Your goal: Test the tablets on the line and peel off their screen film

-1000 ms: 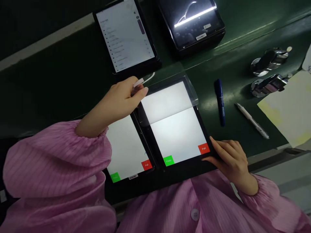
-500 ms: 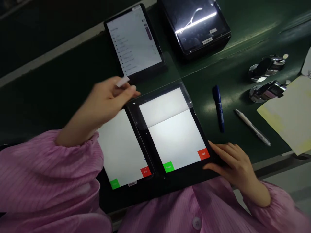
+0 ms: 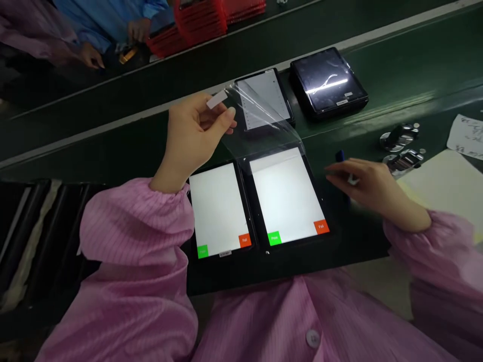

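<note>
From where I stand, the person's left hand [image 3: 192,136] is pinched shut on the edge of a clear film [image 3: 269,123], with a white tab [image 3: 217,99] showing above the fingers. The film slopes down from there, its lower end meeting the top of the right-hand lit tablet [image 3: 289,196], which lies on the green desk [image 3: 400,75] showing Pass and Fail boxes. A second lit tablet [image 3: 219,211] lies just beside it, on the left. The right hand [image 3: 368,186] is off the tablets, fingers half curled next to a blue marker [image 3: 340,156]; it is blurred, and I can't tell whether it grasps anything. Farther back, a dark tablet [image 3: 328,83] sits near another lit screen [image 3: 262,98], partly seen through the film.
</note>
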Demonstrator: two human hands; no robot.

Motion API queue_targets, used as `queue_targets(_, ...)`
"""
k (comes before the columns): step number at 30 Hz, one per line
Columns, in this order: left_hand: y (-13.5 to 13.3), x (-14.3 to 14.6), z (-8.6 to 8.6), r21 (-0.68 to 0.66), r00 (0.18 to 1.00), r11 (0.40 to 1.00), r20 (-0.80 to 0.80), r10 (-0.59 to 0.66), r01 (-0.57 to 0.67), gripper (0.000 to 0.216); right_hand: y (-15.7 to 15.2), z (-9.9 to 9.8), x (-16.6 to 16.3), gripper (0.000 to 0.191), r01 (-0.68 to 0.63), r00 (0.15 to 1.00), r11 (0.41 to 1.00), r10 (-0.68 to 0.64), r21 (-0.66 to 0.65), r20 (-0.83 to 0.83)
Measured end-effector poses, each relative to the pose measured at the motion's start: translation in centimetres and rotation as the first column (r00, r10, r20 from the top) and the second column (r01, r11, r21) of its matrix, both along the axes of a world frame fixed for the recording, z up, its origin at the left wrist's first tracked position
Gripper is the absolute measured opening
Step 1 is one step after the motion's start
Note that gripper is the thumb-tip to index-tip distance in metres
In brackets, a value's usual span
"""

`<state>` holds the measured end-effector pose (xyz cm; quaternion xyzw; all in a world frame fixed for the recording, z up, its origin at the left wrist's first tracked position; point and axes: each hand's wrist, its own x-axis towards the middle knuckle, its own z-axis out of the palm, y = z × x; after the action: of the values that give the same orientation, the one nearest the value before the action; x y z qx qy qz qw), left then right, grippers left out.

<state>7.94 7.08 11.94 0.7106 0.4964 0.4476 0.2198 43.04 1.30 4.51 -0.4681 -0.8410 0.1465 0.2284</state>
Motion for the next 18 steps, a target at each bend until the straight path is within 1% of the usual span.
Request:
queue_targets(3, 0.3, 0.1, -0.3, 0.031, 1.000, 0.999, -0.022, -0.010, 0.010, 0.031, 1.7, 0.0, -0.4, 0.030, -0.024, 1.000, 0.999, 0.024, -0.042, -0.002)
queue_targets(5, 0.4, 0.4, -0.3, 0.009, 0.999, 1.000, -0.053, 0.003, -0.002, 0.036, 2.4, -0.3, -0.8, 0.033, -0.108, 0.994, 0.990, 0.106, -0.089, -0.029)
queue_targets(8, 0.6, 0.9, -0.2, -0.013, 0.995, 1.000, -0.094, 0.027, -0.028, 0.037, 3.0, -1.1, -1.3, 0.047, -0.230, 0.973, 0.957, 0.223, -0.175, -0.060)
queue_targets(10, 0.5, 1.1, 0.0, -0.015, 0.994, 0.999, -0.099, 0.040, -0.041, 0.035, 3.5, -1.6, -1.6, 0.054, -0.228, 0.974, 0.955, 0.220, -0.190, -0.059)
queue_targets(12, 0.0, 1.1, 0.1, 0.004, 0.994, 0.999, -0.094, 0.053, -0.053, 0.031, 3.8, -1.9, -1.8, 0.053, -0.173, 0.984, 0.971, 0.163, -0.165, -0.072)
queue_targets(14, -1.4, 0.9, 0.0, 0.059, 0.993, 0.997, -0.103, 0.051, -0.045, 0.024, 4.1, -1.9, -2.2, 0.053, -0.090, 0.991, 0.988, 0.076, -0.129, -0.114)
queue_targets(15, -2.5, 0.8, -0.2, 0.097, 0.992, 0.995, -0.120, 0.047, -0.036, 0.019, 4.2, -1.7, -2.5, 0.057, -0.051, 0.987, 0.988, 0.028, -0.149, -0.157)
queue_targets(16, -3.9, 0.8, -0.5, 0.129, 0.989, 0.992, -0.147, 0.034, -0.015, 0.016, 4.4, -1.4, -2.9, 0.062, -0.030, 0.980, 0.978, -0.012, -0.206, -0.200)
queue_targets(17, -5.6, 0.8, -1.0, 0.144, 0.982, 0.989, -0.189, -0.003, 0.031, 0.016, 4.6, -1.1, -3.3, 0.065, -0.034, 0.975, 0.958, -0.030, -0.283, -0.219)
queue_targets(18, -7.4, 1.0, -1.6, 0.139, 0.970, 0.986, -0.236, -0.063, 0.097, 0.021, 4.9, -0.8, -3.8, 0.065, -0.057, 0.977, 0.931, -0.023, -0.361, -0.212)
